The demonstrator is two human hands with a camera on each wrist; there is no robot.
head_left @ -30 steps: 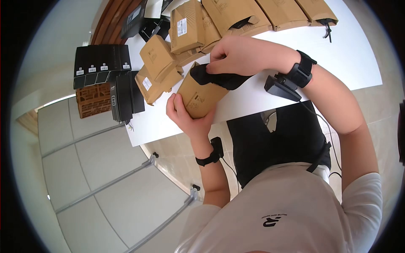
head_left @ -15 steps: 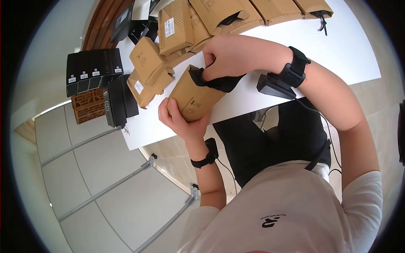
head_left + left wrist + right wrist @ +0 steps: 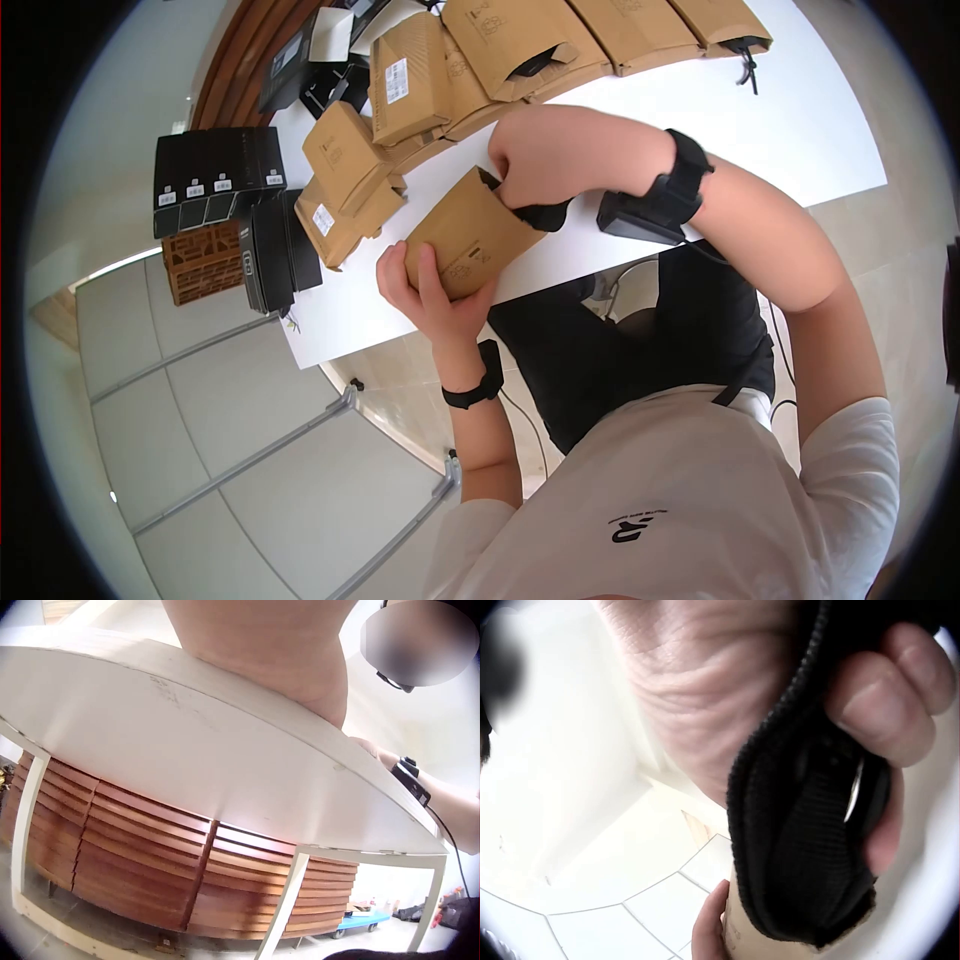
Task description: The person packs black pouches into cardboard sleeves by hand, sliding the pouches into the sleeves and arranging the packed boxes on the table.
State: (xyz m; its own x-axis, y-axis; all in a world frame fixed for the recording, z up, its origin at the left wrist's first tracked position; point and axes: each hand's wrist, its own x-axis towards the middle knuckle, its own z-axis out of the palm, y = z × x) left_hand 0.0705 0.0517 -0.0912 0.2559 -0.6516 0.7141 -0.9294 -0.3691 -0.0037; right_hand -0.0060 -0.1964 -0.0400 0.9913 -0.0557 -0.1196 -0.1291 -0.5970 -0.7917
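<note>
A small brown cardboard box (image 3: 465, 235) is tilted over the near side of the white table. My left hand (image 3: 440, 305) grips its lower end, fingers on the printed face and thumb on the near side. At the upper end my right hand (image 3: 560, 155) holds a black fabric item (image 3: 546, 216), partly inside the box's opening. In the right wrist view the black fabric item (image 3: 810, 825) shows a ribbed strap and stitched edge, with fingertips (image 3: 885, 709) curled around it. The left wrist view shows neither the box nor the hand's fingers.
More brown boxes (image 3: 410, 85) lie along the table's far side, one with black cord (image 3: 748, 66) hanging out. To the left, black boxes (image 3: 218, 175) stand on a brown lattice crate (image 3: 203, 263). The white table (image 3: 820, 150) has a curved edge.
The black fabric item has gone deeper into the box, and less of it shows over the opening. My right hand has moved down toward the opening; the left keeps its hold.
</note>
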